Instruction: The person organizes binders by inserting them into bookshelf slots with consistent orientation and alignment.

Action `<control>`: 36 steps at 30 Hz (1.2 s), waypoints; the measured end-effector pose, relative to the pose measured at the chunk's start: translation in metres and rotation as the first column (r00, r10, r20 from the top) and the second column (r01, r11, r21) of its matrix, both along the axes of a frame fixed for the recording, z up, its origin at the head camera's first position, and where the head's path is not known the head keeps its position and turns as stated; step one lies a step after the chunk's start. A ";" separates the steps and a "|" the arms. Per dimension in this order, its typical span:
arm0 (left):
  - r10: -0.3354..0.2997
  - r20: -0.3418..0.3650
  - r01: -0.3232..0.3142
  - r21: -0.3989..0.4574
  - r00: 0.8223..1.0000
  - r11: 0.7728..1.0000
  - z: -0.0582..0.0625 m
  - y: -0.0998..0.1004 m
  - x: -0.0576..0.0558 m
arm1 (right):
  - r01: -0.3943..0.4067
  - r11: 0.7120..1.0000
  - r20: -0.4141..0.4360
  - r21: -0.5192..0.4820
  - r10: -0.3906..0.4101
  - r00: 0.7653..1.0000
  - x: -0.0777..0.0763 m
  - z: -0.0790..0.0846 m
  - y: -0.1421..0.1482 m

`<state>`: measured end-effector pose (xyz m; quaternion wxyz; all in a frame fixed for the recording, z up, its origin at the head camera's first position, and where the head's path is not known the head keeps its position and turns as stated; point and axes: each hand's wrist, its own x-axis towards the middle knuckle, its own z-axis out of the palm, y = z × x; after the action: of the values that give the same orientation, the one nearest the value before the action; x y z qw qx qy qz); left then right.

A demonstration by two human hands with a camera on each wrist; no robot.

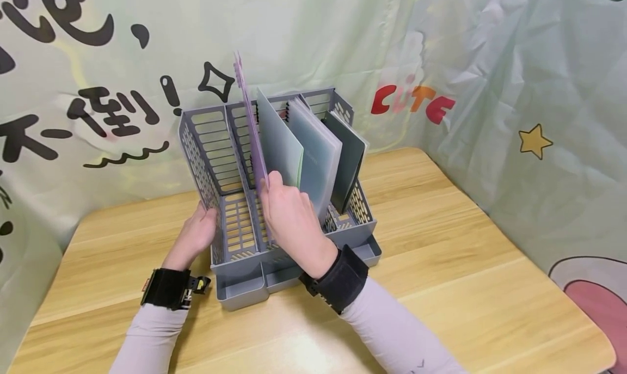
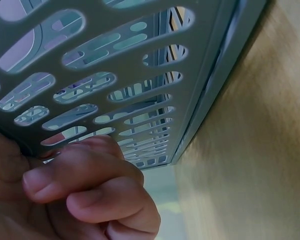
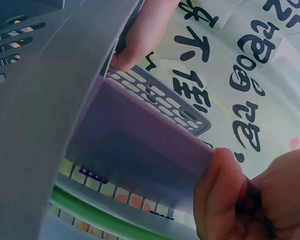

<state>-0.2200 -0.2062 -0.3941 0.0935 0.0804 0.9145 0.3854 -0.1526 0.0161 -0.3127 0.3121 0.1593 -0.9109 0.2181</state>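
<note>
A grey slotted desk file rack (image 1: 294, 243) stands on the table with upright dividers. My right hand (image 1: 294, 216) pinches the near edge of a thin purple notebook (image 1: 251, 123), which stands tilted in a middle compartment and rises above the rack's back. In the right wrist view, the purple cover (image 3: 140, 135) runs from my thumb and fingers (image 3: 215, 195) down behind the rack's front wall. My left hand (image 1: 198, 230) holds the rack's left side wall, its fingers (image 2: 115, 195) curled beside the slotted panel (image 2: 90, 95) in the left wrist view.
Right of the purple notebook stand a pale green-edged notebook (image 1: 281, 140), translucent-covered notebooks (image 1: 315, 156) and a dark notebook (image 1: 345, 156). Shallow trays (image 1: 242, 287) line the rack's front. The wooden table (image 1: 455, 254) meets a printed cloth backdrop (image 1: 303, 36).
</note>
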 end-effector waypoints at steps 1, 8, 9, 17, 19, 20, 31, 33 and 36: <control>0.000 0.001 0.000 0.002 1.000 1.000 0.000 0.000 0.000 | 0.002 1.000 0.005 0.005 -0.002 1.000 -0.001 -0.001 0.000; 0.005 0.006 -0.005 -0.002 1.000 1.000 0.001 -0.001 0.000 | 0.016 0.999 0.011 0.035 -0.017 1.000 -0.008 -0.009 -0.003; 0.008 0.004 -0.008 -0.003 1.000 1.000 0.000 -0.001 0.000 | 0.019 0.999 0.007 0.038 -0.019 1.000 -0.009 -0.010 -0.003; 0.007 0.003 -0.007 -0.004 1.000 1.000 0.001 0.000 0.000 | 0.001 1.000 0.045 0.022 -0.002 0.999 -0.009 -0.013 -0.004; 0.007 0.005 -0.007 -0.004 1.000 1.000 0.001 0.000 0.001 | 0.016 1.000 0.075 0.023 -0.017 0.997 -0.009 -0.013 -0.004; 0.007 0.007 -0.007 -0.004 1.000 1.000 0.001 -0.001 0.001 | 0.024 0.999 0.091 0.028 -0.027 0.995 -0.009 -0.013 -0.005; 0.009 -0.005 -0.009 0.006 1.000 1.000 0.000 -0.002 0.000 | 0.017 0.999 0.255 0.042 -0.027 0.967 -0.013 -0.009 -0.006; 0.009 -0.004 -0.009 0.011 1.000 1.000 0.000 -0.002 0.000 | 0.009 0.998 0.261 0.062 -0.025 0.965 -0.013 -0.011 -0.006; 0.010 -0.006 -0.010 0.010 1.000 1.000 0.000 -0.001 0.000 | 0.008 0.997 0.259 0.078 -0.028 0.965 -0.012 -0.013 -0.005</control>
<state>-0.2199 -0.2074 -0.3941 0.0883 0.0774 0.9132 0.3903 -0.1645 0.0115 -0.3262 0.1856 0.1326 -0.9530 0.1993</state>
